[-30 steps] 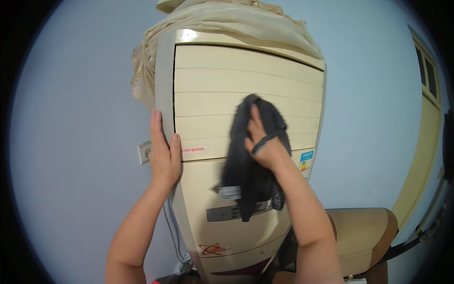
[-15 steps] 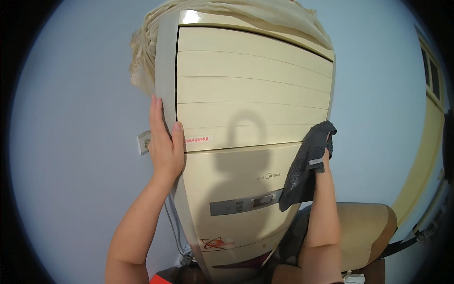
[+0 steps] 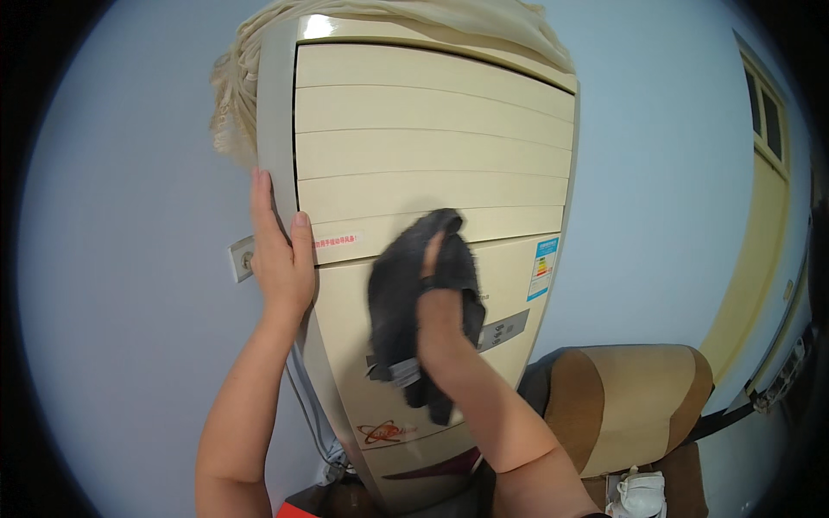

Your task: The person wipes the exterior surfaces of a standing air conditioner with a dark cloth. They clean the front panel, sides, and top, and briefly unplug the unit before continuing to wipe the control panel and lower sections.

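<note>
Wiping appears under way: the dark cloth (image 3: 393, 298) lies across the louvre panel's (image 3: 432, 155) lower edge, beneath the right hand (image 3: 440, 300), its grip too blurred to tell. Left hand (image 3: 287, 263), unclenched, braces the cabinet's (image 3: 278, 112) left edge; the next stroke likely calls for even pressure.

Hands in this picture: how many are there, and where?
2. The left hand lies open against the left side of the tall cream cabinet; the right hand is on the dark cloth at the cabinet's front, some fingers hidden. No other hand shows.
</note>
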Demonstrator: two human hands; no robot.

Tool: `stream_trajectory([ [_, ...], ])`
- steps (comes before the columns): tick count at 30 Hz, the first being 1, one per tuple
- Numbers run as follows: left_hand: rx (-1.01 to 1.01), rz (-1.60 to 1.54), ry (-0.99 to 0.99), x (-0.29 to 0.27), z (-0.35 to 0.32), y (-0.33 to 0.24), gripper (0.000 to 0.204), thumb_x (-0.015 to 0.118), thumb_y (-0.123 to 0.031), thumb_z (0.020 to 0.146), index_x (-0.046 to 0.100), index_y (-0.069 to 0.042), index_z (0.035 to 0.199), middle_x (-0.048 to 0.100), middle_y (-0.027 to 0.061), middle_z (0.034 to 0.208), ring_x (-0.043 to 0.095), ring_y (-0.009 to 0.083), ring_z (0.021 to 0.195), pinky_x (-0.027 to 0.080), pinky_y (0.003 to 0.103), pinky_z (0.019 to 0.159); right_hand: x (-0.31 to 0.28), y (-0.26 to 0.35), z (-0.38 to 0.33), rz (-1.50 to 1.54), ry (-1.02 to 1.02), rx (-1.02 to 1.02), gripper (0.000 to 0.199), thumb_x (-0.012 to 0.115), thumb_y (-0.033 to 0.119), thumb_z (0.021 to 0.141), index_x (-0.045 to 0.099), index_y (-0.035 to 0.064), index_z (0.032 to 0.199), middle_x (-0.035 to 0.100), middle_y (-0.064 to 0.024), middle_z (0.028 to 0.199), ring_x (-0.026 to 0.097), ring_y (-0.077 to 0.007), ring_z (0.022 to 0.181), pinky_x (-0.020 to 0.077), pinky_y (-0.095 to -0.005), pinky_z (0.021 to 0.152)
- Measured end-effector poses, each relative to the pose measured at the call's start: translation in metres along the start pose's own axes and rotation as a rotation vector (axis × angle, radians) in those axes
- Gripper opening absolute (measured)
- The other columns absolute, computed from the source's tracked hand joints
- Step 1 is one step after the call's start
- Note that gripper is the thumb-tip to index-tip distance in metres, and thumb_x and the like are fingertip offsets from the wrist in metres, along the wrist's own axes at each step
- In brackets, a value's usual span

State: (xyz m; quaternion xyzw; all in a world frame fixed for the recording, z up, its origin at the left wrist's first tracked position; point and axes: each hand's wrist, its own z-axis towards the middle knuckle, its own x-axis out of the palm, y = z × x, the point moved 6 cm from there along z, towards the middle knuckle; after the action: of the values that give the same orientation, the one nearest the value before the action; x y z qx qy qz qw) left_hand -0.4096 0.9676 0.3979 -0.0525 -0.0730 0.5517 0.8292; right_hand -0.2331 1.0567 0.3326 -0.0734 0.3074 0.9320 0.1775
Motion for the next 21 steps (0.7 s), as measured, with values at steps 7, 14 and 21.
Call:
stream_trajectory([
  [7,0.028,-0.028,0.000,0.003,0.001,-0.002,0.057,0.044,-0.018,0.097,0.023,-0.002,0.148,0.029,0.0188,0.152,0.033,0.0335,0.138,0.028,0.038,0.111,0.012,0.031,-0.025,-0.230,0.000,-0.646,0.058,0.049,0.007,0.088,0.034,-0.0012,0.143,0.039,-0.0230,0.143,0.041,-0.0376,0.130,0.0315,-0.0426,0.111],
  [14,-0.039,-0.057,0.041,0.001,-0.002,0.000,0.058,0.042,-0.019,0.098,0.021,0.000,0.148,0.027,0.0184,0.153,0.028,0.0318,0.140,0.023,0.038,0.114,-0.050,-0.059,0.018,0.432,0.053,0.172,0.043,0.053,0.011,0.091,0.051,0.0050,0.133,0.054,-0.0180,0.130,0.051,-0.0334,0.121,0.0379,-0.0381,0.105],
  [21,-0.018,-0.087,0.032,0.003,-0.002,0.001,0.057,0.040,-0.019,0.099,0.020,-0.002,0.149,0.025,0.0168,0.154,0.025,0.0304,0.142,0.021,0.038,0.115,-0.124,-0.117,0.047,0.067,-0.229,-0.015,0.034,0.047,0.010,0.095,0.053,-0.0016,0.126,0.059,-0.0184,0.118,0.057,-0.0312,0.105,0.0440,-0.0375,0.095],
])
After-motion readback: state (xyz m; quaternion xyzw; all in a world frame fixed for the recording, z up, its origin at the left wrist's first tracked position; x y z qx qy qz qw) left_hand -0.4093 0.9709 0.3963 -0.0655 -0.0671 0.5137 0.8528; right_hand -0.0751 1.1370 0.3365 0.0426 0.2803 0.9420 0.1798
